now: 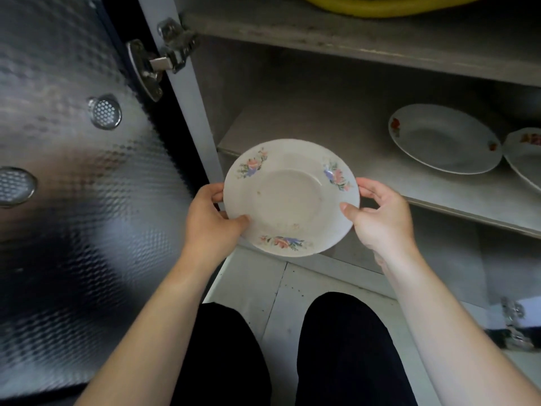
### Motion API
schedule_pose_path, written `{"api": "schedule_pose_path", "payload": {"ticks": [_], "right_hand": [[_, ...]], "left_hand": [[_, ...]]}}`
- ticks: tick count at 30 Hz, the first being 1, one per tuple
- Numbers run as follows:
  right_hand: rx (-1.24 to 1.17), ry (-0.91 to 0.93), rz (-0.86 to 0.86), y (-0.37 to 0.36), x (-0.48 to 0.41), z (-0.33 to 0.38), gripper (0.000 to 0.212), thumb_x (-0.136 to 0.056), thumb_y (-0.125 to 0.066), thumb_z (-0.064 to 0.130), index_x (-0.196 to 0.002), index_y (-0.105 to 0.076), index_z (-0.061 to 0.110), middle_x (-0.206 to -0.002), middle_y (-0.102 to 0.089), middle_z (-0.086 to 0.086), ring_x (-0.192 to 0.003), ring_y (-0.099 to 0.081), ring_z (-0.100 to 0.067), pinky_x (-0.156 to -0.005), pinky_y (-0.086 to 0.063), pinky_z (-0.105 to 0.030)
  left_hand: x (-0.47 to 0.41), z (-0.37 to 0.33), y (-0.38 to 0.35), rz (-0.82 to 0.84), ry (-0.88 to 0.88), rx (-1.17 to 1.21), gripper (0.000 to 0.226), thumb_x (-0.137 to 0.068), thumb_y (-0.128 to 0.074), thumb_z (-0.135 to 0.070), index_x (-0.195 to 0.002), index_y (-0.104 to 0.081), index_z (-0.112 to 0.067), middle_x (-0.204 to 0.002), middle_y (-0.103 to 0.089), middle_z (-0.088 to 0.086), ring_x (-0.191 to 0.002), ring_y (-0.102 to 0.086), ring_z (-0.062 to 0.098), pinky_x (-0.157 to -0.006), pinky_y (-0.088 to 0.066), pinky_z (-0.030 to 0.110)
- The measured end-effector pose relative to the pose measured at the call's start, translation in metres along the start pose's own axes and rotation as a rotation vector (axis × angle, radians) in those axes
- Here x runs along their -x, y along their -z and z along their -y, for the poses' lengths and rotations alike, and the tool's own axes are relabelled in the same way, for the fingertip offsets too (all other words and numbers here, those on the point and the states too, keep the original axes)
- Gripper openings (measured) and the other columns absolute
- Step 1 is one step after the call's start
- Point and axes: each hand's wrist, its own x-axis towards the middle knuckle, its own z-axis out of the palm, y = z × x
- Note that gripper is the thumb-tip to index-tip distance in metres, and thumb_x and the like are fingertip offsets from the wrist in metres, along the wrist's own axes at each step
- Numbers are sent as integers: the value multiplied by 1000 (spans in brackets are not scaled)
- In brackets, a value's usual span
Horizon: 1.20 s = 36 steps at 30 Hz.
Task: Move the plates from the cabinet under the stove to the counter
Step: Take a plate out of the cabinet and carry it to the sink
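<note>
A white plate with pink and blue flowers on its rim [288, 197] hangs in front of the open cabinet, just outside the shelf edge. My left hand [213, 221] grips its left rim, thumb on top. My right hand [377, 218] grips its right rim, thumb on top and fingers behind. Two more white plates lie on the grey cabinet shelf [336, 127]: one with red flowers [442, 139] at the right, and another [527, 156] cut off by the frame's right edge.
The open cabinet door [73, 186], shiny embossed metal with round vents, stands at the left on a steel hinge [161, 60]. A yellow object [389, 5] sits above the upper shelf. My knees in dark trousers are over the white tile floor [263, 285].
</note>
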Motion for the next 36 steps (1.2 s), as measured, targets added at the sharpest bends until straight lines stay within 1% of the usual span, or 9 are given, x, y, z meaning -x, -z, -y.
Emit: {"api": "schedule_pose_path", "payload": {"ticks": [7, 11, 14, 19, 23, 28, 30, 33, 36], "right_hand": [[41, -92, 11, 0, 26, 44, 42, -77, -65, -1, -106, -60, 29, -88, -59, 27, -70, -62, 3, -53, -42, -7], [110, -154, 51, 18, 64, 100, 42, -76, -63, -3, -105, -60, 28, -93, -60, 23, -62, -57, 17, -46, -37, 0], [183, -221, 95, 32, 96, 143, 43, -75, -64, 3, -106, -59, 32, -96, -60, 22, -65, -58, 12, -48, -39, -6], [268, -284, 208, 67, 151, 244, 42, -75, -68, 6, -108, -57, 29, -97, -56, 19, -66, -49, 26, -43, -37, -3], [291, -233, 296, 104, 186, 330, 41, -76, -69, 9, -108, -56, 29, -99, -56, 17, -67, -51, 25, -46, -38, -4], [206, -138, 337, 142, 209, 413, 43, -76, -70, 7, -115, -59, 22, -107, -63, 9, -85, -63, -2, -71, -53, -25], [124, -98, 347, 150, 218, 433, 41, -76, -70, 4, -107, -60, 28, -102, -65, 12, -80, -66, -1, -66, -54, -20], [37, -42, 371, 149, 233, 453, 42, -74, -71, 2, -91, -59, 38, -90, -64, 21, -73, -63, 11, -52, -45, -5], [-2, -20, 434, 133, 250, 469, 41, -74, -71, 3, -92, -60, 37, -92, -66, 17, -75, -65, 8, -53, -47, -7]], "left_hand": [[26, -38, 24, -54, 109, -13, 48, -71, -63, 10, -102, -47, -22, -84, -53, -20, -70, -56, 1, -52, -44, 3], [64, -94, 55, -45, 294, -63, 48, -71, -59, 4, -103, -45, -29, -83, -50, -25, -76, -56, 0, -53, -41, 11], [94, -135, 85, -28, 369, -131, 46, -69, -58, 2, -97, -47, -33, -82, -49, -25, -82, -58, 14, -61, -44, 22], [151, -230, 146, -13, 523, -220, 53, -64, -58, -3, -114, -55, -21, -101, -60, -6, -91, -60, 23, -71, -54, 38], [192, -310, 184, -34, 536, -239, 53, -66, -64, -2, -115, -57, -18, -95, -59, -12, -80, -56, 5, -58, -44, 20], [231, -394, 216, -99, 461, -132, 57, -67, -65, -1, -121, -56, -19, -110, -62, -4, -88, -63, 14, -73, -57, 36], [245, -419, 227, -141, 416, -61, 55, -69, -64, 0, -120, -56, -20, -109, -61, -6, -82, -66, 14, -67, -58, 35], [265, -441, 247, -221, 341, 1, 51, -71, -65, 3, -116, -59, -20, -107, -63, -6, -83, -65, 9, -60, -51, 18], [281, -453, 274, -304, 307, 43, 50, -70, -64, 5, -115, -61, -18, -105, -66, -5, -86, -63, 10, -61, -47, 12]]}}
